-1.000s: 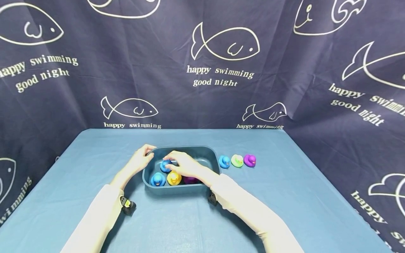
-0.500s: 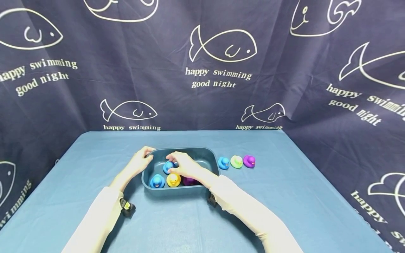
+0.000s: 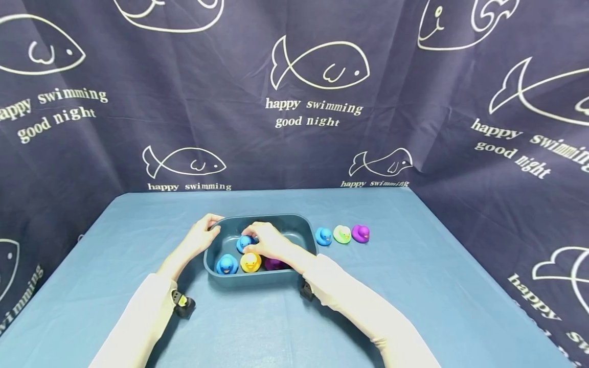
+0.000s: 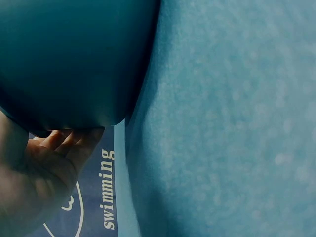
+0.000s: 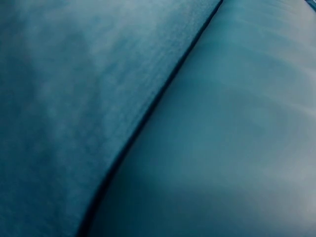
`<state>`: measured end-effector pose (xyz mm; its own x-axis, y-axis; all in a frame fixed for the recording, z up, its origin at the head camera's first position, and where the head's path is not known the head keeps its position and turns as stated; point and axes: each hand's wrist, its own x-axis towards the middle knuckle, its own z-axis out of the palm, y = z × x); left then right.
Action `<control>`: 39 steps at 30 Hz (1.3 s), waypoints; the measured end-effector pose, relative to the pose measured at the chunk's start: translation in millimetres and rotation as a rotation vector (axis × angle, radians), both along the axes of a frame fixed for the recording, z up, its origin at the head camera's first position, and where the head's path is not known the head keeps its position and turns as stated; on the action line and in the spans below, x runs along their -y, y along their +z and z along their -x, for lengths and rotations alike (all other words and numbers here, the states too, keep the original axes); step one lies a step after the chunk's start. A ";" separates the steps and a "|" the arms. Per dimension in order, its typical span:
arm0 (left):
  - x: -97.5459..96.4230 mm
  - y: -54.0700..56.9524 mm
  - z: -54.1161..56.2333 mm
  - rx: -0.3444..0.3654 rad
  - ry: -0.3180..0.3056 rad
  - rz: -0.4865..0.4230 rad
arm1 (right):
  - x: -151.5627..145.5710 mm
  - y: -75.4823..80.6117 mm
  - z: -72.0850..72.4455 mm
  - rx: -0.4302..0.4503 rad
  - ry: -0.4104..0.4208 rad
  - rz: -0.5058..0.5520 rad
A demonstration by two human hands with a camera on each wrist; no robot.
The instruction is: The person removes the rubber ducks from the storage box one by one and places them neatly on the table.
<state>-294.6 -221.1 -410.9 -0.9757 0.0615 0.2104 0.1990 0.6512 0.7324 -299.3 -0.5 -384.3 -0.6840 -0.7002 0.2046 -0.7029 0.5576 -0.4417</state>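
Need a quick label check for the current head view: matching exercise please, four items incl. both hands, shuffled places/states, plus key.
1. Yellow duck
2. Green duck
3. Left hand
4. Right hand

A. Holding a blue duck
B. On the table, right of the tray
C. At the tray's left end
D. In the tray, not held

Pairs: 1-D, 2-B, 3-C, 4-A
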 end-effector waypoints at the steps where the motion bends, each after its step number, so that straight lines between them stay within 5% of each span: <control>1: 0.1 0.0 -0.1 0.000 0.000 -0.001 | 0.0 0.0 0.0 0.001 -0.002 -0.002; 18: 1.0 -1.5 -0.2 0.011 0.001 -0.004 | -7.2 6.2 0.4 0.061 -0.049 0.102; 39: 1.2 -1.4 0.9 -0.017 -0.009 -0.015 | -37.0 15.0 -9.5 0.107 0.004 0.209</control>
